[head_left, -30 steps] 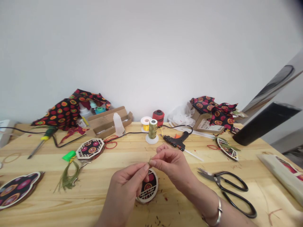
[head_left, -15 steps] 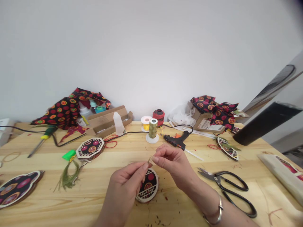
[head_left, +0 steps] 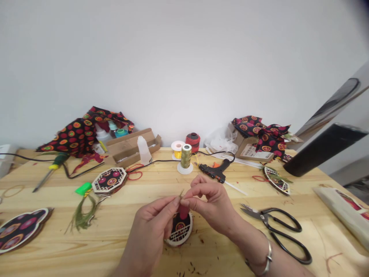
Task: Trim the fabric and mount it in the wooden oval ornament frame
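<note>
My left hand pinches a thin greenish thread end between thumb and forefinger; the tip sticks up above them. My right hand is closed in a pinch at the same spot, its thumb and forefinger meeting the left fingertips. Most of the thread is hidden by the fingers. Below both hands lies a round ornament with a pale lattice frame over dark patterned fabric, partly covered by them. A spool of olive thread stands upright beyond my hands.
Black-handled scissors lie right of my right arm. Behind are a glue gun, a red thread ball and a white bottle. To the left lie an octagonal ornament, a green tassel and a screwdriver.
My right hand has moved slightly left and down, and its fingertips now meet those of my left hand at the thread. The left hand has barely moved.
</note>
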### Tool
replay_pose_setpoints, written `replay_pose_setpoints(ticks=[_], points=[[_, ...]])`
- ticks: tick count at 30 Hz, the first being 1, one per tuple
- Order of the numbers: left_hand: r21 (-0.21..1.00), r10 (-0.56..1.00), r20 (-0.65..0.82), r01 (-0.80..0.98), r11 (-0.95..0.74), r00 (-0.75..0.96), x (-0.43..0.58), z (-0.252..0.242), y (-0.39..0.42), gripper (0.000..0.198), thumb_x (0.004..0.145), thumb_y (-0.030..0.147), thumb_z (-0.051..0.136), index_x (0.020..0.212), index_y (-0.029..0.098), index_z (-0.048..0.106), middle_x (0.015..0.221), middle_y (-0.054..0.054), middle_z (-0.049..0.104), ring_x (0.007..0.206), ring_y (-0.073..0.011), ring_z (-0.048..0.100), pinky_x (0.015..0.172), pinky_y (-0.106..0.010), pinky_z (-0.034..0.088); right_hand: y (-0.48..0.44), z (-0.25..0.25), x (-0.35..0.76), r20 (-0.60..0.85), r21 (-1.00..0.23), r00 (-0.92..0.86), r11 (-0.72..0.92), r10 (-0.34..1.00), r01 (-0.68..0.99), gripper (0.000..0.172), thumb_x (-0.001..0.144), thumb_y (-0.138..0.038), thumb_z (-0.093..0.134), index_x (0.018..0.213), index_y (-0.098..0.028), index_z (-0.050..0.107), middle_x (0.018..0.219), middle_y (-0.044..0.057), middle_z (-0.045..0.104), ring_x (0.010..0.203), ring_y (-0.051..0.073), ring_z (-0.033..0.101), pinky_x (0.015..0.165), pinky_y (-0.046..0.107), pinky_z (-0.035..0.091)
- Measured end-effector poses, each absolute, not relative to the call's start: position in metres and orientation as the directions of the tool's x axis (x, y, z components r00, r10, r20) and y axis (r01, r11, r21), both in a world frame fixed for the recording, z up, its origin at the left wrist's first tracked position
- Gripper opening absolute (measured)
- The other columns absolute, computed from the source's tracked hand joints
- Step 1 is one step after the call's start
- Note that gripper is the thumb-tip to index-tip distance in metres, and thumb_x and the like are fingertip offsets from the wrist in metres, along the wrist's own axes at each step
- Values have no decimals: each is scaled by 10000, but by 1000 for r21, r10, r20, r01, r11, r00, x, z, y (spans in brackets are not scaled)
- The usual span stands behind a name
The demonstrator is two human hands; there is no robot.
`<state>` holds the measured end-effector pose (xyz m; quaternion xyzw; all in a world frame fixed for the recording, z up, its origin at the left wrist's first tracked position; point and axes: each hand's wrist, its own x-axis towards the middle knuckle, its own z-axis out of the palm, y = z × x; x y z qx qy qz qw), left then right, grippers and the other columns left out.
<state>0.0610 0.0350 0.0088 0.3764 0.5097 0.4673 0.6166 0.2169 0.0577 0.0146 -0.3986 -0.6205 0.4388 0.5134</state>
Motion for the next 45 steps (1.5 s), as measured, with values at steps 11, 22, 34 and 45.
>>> replay_pose_setpoints(ticks=[11, 22, 34, 45], points=[[962, 965, -252, -89, 259, 76, 60, 8, 34, 314, 754, 425, 671, 616, 144, 692, 460, 64, 414, 430, -60, 217, 448, -223, 206, 60, 13, 217, 230, -967, -69, 236, 971, 101, 89, 703, -246, 734, 646, -179, 718, 627, -18, 525, 607, 114, 477, 594, 269, 380], [962, 965, -257, -76, 261, 50, 61, 12, 33, 285, 722, 413, 704, 621, 149, 669, 520, 59, 461, 436, -60, 265, 451, -209, 298, 64, 13, 219, 124, -992, 41, 124, 991, -1, 269, 803, -400, 613, 731, -173, 738, 616, -12, 533, 626, 124, 449, 641, 282, 362], [986, 993, -115, 119, 116, -12, 62, 23, 32, 169, 710, 352, 703, 715, 194, 763, 524, 29, 582, 478, -111, 431, 450, -194, 364, 63, 15, 219, -251, -864, -370, -379, 894, -330, 351, 490, -335, 875, 790, -184, 772, 695, -4, 711, 616, 93, 564, 714, 266, 414], [983, 998, -56, 173, 61, -32, 66, 25, 31, 181, 686, 357, 676, 624, 203, 748, 507, 5, 606, 504, -152, 527, 495, -217, 450, 63, 12, 220, -221, -858, -378, -364, 899, -363, 281, 493, -260, 882, 728, -164, 762, 654, -7, 700, 588, 88, 584, 678, 264, 434]])
